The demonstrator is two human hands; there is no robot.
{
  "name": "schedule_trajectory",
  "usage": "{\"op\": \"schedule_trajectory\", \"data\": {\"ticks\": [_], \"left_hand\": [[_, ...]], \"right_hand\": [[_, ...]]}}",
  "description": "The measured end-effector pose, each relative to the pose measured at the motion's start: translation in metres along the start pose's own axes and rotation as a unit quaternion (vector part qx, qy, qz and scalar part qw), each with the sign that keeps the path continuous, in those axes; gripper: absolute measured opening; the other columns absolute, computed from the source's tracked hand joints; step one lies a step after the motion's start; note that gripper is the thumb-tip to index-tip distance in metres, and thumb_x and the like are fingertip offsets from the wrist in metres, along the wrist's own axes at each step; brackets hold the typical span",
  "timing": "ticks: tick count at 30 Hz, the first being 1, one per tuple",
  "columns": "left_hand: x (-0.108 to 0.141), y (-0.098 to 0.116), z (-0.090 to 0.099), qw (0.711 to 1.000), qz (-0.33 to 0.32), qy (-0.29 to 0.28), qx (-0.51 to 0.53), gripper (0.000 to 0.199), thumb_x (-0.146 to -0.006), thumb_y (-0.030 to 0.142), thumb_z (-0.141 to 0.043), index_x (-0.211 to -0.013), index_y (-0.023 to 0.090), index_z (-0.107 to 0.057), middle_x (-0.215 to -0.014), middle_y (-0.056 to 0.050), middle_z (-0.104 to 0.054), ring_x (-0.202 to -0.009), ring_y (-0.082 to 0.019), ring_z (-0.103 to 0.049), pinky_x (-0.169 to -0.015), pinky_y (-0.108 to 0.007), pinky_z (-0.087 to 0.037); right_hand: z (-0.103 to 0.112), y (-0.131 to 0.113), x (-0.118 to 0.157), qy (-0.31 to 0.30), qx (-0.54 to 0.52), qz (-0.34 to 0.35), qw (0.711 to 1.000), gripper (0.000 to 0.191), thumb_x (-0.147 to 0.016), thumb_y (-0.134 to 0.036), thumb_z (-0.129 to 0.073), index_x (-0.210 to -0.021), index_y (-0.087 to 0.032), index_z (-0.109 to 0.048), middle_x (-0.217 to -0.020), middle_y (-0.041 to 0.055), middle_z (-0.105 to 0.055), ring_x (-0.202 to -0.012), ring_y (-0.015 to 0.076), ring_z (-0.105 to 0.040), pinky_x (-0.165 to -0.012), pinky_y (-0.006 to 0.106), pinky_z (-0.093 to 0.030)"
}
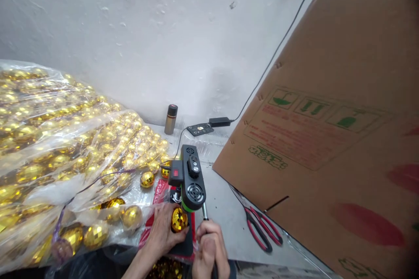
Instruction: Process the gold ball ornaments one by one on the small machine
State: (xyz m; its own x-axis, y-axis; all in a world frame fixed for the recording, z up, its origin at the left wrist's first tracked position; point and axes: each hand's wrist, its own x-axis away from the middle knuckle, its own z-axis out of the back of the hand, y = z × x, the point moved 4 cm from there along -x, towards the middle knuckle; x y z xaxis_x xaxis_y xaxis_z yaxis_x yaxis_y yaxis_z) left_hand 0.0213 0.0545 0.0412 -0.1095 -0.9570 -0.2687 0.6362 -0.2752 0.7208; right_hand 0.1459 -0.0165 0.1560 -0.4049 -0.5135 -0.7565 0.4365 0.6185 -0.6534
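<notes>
My left hand (pixel 163 231) is wrapped round a gold mirrored ball (pixel 179 219), which sits beneath the front end of a black device (pixel 193 178). Fingers closed, my right hand (pixel 211 248) grips a metal lever (pixel 205 211) that angles down from the device's right side. The device has round vents, small buttons and a box with a red switch (pixel 176 173) on its left. Its dark base (pixel 183 247) rests on a red sheet (pixel 160 191). A loose gold ball (pixel 147 179) lies left of the device.
Clear plastic bags (pixel 65 139) of gold balls fill the left side. A large cardboard box (pixel 327 117) stands at right, with red-and-black scissors (pixel 263 229) beside it. Behind the device are a bottle (pixel 170 119), a black panel (pixel 200 129) and a cabled adapter (pixel 219 122).
</notes>
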Motion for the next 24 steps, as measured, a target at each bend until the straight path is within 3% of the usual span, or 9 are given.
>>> {"op": "schedule_trajectory", "data": {"ticks": [2, 6, 9, 12, 14, 16, 18, 20, 24], "left_hand": [[0.002, -0.001, 0.002, 1.0, -0.006, -0.003, 0.009, 0.044, -0.072, 0.032, -0.08, -0.114, 0.022, -0.073, -0.106, -0.011, -0.079, -0.101, -0.036, -0.071, -0.095, -0.052, -0.056], [0.032, -0.014, -0.004, 0.999, -0.036, -0.011, 0.023, 0.058, -0.079, 0.031, -0.08, -0.136, 0.023, -0.068, -0.129, -0.017, -0.077, -0.118, -0.04, -0.072, -0.102, -0.057, -0.059], [0.072, -0.028, -0.012, 0.994, -0.104, -0.006, -0.012, 0.081, -0.078, 0.043, -0.087, -0.151, 0.025, -0.059, -0.142, -0.021, -0.072, -0.127, -0.045, -0.071, -0.105, -0.059, -0.061], [0.091, -0.03, 0.002, 0.99, -0.139, 0.001, -0.021, 0.093, -0.083, 0.055, -0.084, -0.162, 0.026, -0.046, -0.148, -0.02, -0.069, -0.13, -0.043, -0.071, -0.104, -0.051, -0.063], [0.076, -0.02, 0.029, 0.991, -0.128, 0.003, -0.024, 0.07, -0.1, 0.047, -0.067, -0.163, 0.028, -0.044, -0.15, -0.016, -0.069, -0.132, -0.035, -0.07, -0.106, -0.043, -0.062], [0.037, -0.007, 0.062, 0.992, -0.098, 0.028, -0.075, 0.044, -0.11, 0.033, -0.045, -0.151, 0.028, -0.059, -0.143, -0.014, -0.073, -0.133, -0.03, -0.069, -0.114, -0.042, -0.056], [-0.011, -0.004, 0.09, 0.984, 0.019, 0.045, -0.171, 0.043, -0.11, 0.027, -0.037, -0.142, 0.019, -0.064, -0.14, -0.019, -0.071, -0.134, -0.032, -0.067, -0.116, -0.046, -0.051], [-0.052, -0.009, 0.104, 0.966, 0.119, 0.023, -0.227, 0.039, -0.107, 0.024, -0.04, -0.135, 0.013, -0.065, -0.132, -0.024, -0.071, -0.123, -0.037, -0.071, -0.106, -0.051, -0.056], [-0.092, -0.024, 0.102, 0.96, 0.163, 0.001, -0.229, 0.042, -0.092, 0.017, -0.063, -0.134, 0.014, -0.063, -0.12, -0.02, -0.074, -0.111, -0.036, -0.075, -0.092, -0.044, -0.059]], "right_hand": [[0.0, -0.013, -0.022, -0.035, -0.011, -0.057, 0.998, 0.039, -0.109, -0.021, -0.045, -0.071, -0.022, -0.053, -0.07, -0.0009, -0.055, -0.057, 0.0133, -0.049, -0.055, 0.029, -0.038], [0.0, -0.035, -0.053, -0.091, -0.026, -0.039, 0.995, 0.034, -0.11, -0.022, -0.048, -0.077, -0.022, -0.058, -0.07, -0.0014, -0.055, -0.058, 0.0128, -0.051, -0.054, 0.026, -0.04], [0.001, -0.033, -0.049, -0.081, -0.033, -0.027, 0.996, 0.034, -0.11, -0.02, -0.047, -0.077, -0.022, -0.056, -0.071, -0.0019, -0.054, -0.059, 0.0117, -0.051, -0.055, 0.025, -0.041], [0.001, -0.022, -0.033, -0.071, -0.038, -0.03, 0.996, 0.034, -0.109, -0.017, -0.047, -0.076, -0.022, -0.056, -0.073, -0.0016, -0.055, -0.057, 0.011, -0.05, -0.054, 0.025, -0.039], [0.0, -0.016, -0.025, -0.071, -0.039, -0.024, 0.996, 0.033, -0.108, -0.016, -0.046, -0.077, -0.021, -0.056, -0.074, -0.0012, -0.055, -0.057, 0.0111, -0.05, -0.054, 0.026, -0.039], [0.0, -0.014, -0.022, -0.069, -0.04, -0.018, 0.997, 0.033, -0.108, -0.015, -0.046, -0.077, -0.022, -0.056, -0.075, -0.0009, -0.055, -0.058, 0.0115, -0.05, -0.054, 0.025, -0.039], [0.0, -0.013, -0.021, -0.066, -0.041, -0.014, 0.997, 0.033, -0.108, -0.014, -0.046, -0.077, -0.022, -0.055, -0.075, -0.0007, -0.056, -0.059, 0.0117, -0.05, -0.055, 0.025, -0.039], [0.0, -0.013, -0.022, -0.069, -0.038, -0.005, 0.997, 0.033, -0.108, -0.014, -0.046, -0.077, -0.022, -0.055, -0.075, -0.001, -0.056, -0.059, 0.0116, -0.051, -0.056, 0.025, -0.04], [0.002, -0.013, -0.023, -0.087, -0.027, 0.004, 0.996, 0.032, -0.108, -0.014, -0.045, -0.08, -0.022, -0.056, -0.077, -0.0015, -0.056, -0.06, 0.0109, -0.052, -0.057, 0.024, -0.041]]}}
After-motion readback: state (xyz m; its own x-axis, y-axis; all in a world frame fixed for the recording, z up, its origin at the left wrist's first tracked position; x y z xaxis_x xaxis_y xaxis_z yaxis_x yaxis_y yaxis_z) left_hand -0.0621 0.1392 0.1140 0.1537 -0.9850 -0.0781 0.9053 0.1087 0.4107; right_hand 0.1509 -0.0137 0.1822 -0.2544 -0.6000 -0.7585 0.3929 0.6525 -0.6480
